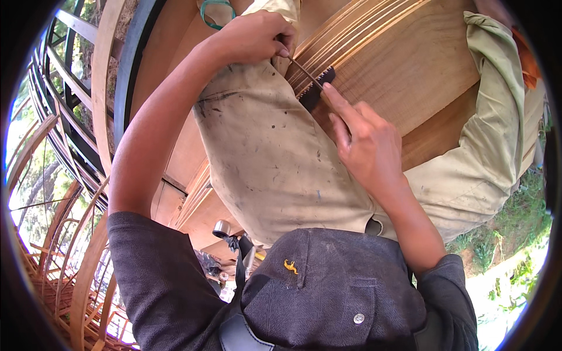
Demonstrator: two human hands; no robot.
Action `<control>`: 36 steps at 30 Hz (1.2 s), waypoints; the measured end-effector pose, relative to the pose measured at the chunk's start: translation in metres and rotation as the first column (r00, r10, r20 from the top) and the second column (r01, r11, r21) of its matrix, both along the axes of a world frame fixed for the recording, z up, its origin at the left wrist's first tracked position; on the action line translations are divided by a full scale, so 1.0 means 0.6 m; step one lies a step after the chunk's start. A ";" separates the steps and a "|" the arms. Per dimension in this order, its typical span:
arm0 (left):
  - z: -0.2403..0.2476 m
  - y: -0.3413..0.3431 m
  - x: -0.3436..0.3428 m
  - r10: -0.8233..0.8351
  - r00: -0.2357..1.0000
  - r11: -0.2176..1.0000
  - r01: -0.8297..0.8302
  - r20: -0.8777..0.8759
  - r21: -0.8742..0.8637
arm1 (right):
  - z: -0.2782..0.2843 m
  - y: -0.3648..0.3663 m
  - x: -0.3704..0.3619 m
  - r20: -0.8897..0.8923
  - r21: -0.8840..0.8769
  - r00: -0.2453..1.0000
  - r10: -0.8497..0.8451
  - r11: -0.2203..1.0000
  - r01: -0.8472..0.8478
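My left hand (263, 40) reaches far forward and pinches the far end of a slim dark file (304, 72). The near end of that file runs under my right hand (369, 137), whose forefinger is stretched along it while the other fingers curl in. Any handle there is hidden by the palm. Below the file is a dark saw blade (325, 77) with a toothed edge, and the file crosses its teeth. The blade lies between my legs, beside the beige trousers (263, 128), partly covered by the cloth and by my right hand.
I sit on wooden boards (410, 76), with several thin pale strips (357, 29) along them. A green-rimmed round item (216, 13) lies beyond my left hand. At left stand curved wooden ribs (100, 76). A metal cup (222, 228) is by my left hip; grass (503, 228) shows at right.
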State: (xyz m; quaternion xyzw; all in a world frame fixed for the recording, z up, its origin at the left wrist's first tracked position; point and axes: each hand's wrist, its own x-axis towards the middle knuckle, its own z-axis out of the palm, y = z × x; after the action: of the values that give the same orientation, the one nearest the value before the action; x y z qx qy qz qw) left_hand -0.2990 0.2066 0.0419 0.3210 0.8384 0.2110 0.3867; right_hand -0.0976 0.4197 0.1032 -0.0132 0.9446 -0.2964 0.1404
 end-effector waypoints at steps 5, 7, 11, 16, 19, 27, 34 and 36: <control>0.025 0.003 0.026 -0.007 0.989 1.000 0.009 0.148 -0.012 | 0.004 0.011 0.060 0.000 -0.082 1.000 -0.026 0.996 0.026; 0.037 0.008 0.047 -0.018 0.991 1.000 0.018 0.133 0.002 | 0.013 0.017 0.079 0.012 -0.092 0.999 -0.037 0.995 0.038; 0.050 0.025 0.056 -0.038 0.993 0.999 0.034 0.109 0.038 | 0.023 0.035 0.085 0.024 -0.097 0.999 -0.047 0.994 0.049; 0.038 0.035 0.056 -0.028 0.994 0.998 0.021 0.106 0.063 | 0.022 0.053 0.075 0.033 -0.131 0.998 -0.059 0.989 0.062; 0.039 0.040 0.052 -0.016 0.989 0.999 0.011 0.148 0.035 | 0.018 0.059 0.075 0.013 -0.125 0.999 -0.052 0.991 0.053; 0.031 0.047 0.051 -0.026 0.988 0.998 0.018 0.153 0.060 | 0.021 0.076 0.065 0.045 -0.122 0.999 -0.025 0.992 0.030; 0.027 0.049 0.062 -0.028 1.000 1.000 0.028 -0.002 0.003 | 0.024 0.069 0.038 0.116 -0.056 0.993 0.024 0.998 -0.018; 0.018 0.027 0.043 0.004 1.000 0.995 -0.004 -0.004 -0.102 | 0.004 0.033 0.006 0.070 -0.058 0.997 0.044 0.998 -0.040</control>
State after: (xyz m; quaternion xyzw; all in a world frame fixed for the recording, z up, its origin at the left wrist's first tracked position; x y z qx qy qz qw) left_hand -0.2729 0.2228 0.0525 0.2995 0.8494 0.1682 0.4007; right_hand -0.0938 0.4395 0.1054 -0.0266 0.9297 -0.3203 0.1797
